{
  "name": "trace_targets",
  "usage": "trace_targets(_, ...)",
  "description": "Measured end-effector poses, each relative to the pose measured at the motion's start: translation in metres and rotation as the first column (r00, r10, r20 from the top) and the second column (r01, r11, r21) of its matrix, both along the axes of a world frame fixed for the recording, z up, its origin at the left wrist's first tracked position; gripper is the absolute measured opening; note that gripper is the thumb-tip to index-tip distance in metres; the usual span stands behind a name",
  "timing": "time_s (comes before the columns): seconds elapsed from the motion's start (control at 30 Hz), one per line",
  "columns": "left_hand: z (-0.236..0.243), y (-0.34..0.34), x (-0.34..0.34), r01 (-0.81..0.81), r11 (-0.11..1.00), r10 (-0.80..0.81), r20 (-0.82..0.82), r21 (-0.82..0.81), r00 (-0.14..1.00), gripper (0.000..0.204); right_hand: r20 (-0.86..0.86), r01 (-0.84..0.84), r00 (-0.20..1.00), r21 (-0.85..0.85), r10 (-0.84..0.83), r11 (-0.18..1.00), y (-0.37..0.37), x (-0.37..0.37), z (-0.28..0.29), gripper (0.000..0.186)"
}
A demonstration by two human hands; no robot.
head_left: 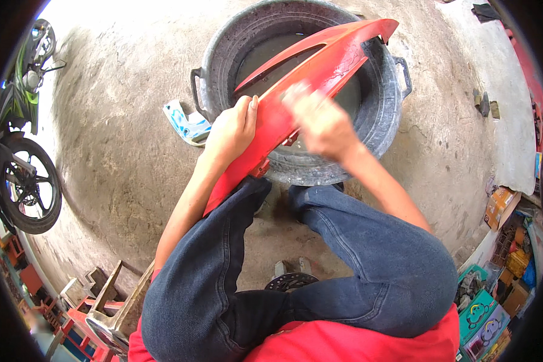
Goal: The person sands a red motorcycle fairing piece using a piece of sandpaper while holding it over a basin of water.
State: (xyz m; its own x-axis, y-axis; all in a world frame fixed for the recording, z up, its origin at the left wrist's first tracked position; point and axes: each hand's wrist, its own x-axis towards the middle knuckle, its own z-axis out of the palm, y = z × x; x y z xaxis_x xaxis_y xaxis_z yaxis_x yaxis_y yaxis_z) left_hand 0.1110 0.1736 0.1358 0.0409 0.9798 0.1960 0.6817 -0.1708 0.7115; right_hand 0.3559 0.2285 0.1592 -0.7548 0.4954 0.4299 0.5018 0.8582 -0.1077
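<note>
A long red plastic panel [265, 133] lies diagonally from my left knee up over a large dark round tub [223, 54] with two handles and cloudy water in it. My left hand [231, 130] grips the panel's left edge, fingers curled over it. My right hand [326, 123] is closed and smeared by motion on the panel's face; it appears to hold something small and pale that I cannot make out. The panel's wet upper end hangs over the tub's far right part.
A blue-and-white plastic piece [181, 120] lies left of the tub. A green-and-black motorcycle [24, 151] stands at the left. Worn wooden stools [108, 301] are at lower left. Boxes and clutter [498, 208] line the right edge. A metal disc [292, 282] sits between my legs.
</note>
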Motion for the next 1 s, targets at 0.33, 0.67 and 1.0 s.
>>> trace_targets(0.33, 0.003, -0.002, -0.001, -0.009, 1.000, 0.010, 0.045, -0.029, 0.999, 0.020, 0.021, -0.022, 0.999, -0.114, 0.024, 0.993, -0.021, 0.000, -0.009, 0.050)
trace_targets(0.67, 0.000, 0.000, -0.004, -0.007, 0.994, 0.011, 0.036, -0.106, 0.999, 0.019, -0.009, -0.097, 0.995, 0.046, 0.097, 0.994, -0.007, 0.008, -0.013, 0.046)
trace_targets(1.0, 0.006, 0.000, -0.003, 0.005, 0.991, -0.001, 0.032, -0.134, 0.999, 0.017, -0.029, -0.089, 0.996, -0.057, 0.087, 0.994, -0.012, 0.017, -0.025, 0.049)
